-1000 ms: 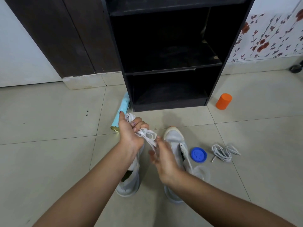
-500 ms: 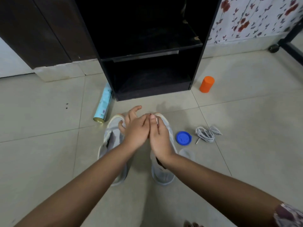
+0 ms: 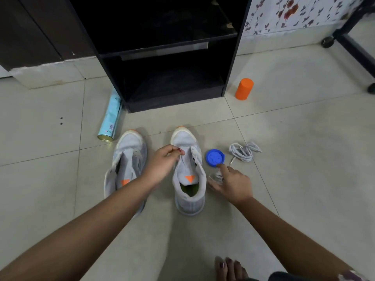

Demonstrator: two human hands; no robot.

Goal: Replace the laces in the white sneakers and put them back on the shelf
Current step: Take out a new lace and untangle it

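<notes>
Two white sneakers stand side by side on the tiled floor, toes toward the black shelf unit [image 3: 229, 63]. The left sneaker [image 3: 129, 159] and the right sneaker [image 3: 189, 191] show no laces in their eyelets. My left hand [image 3: 162, 166] reaches across between them, its curled fingertips pinching the right sneaker's tongue near the toe end. My right hand [image 3: 233, 184] hovers with spread fingers over a clear plastic cup [image 3: 215, 176], index finger pointing at a blue lid [image 3: 215, 157]. A coiled white lace bundle [image 3: 244, 152] lies right of the lid.
A light blue spray can [image 3: 111, 118] lies on the floor left of the shelf. An orange cylinder [image 3: 244, 89] stands to the shelf's right. A black frame on wheels [image 3: 355, 43] is at the far right. My bare foot [image 3: 229, 268] shows at the bottom edge.
The lace bundle my left hand held a second ago is gone from it. My hands have parted: the left went to the right sneaker's tongue, the right moved over the clear cup.
</notes>
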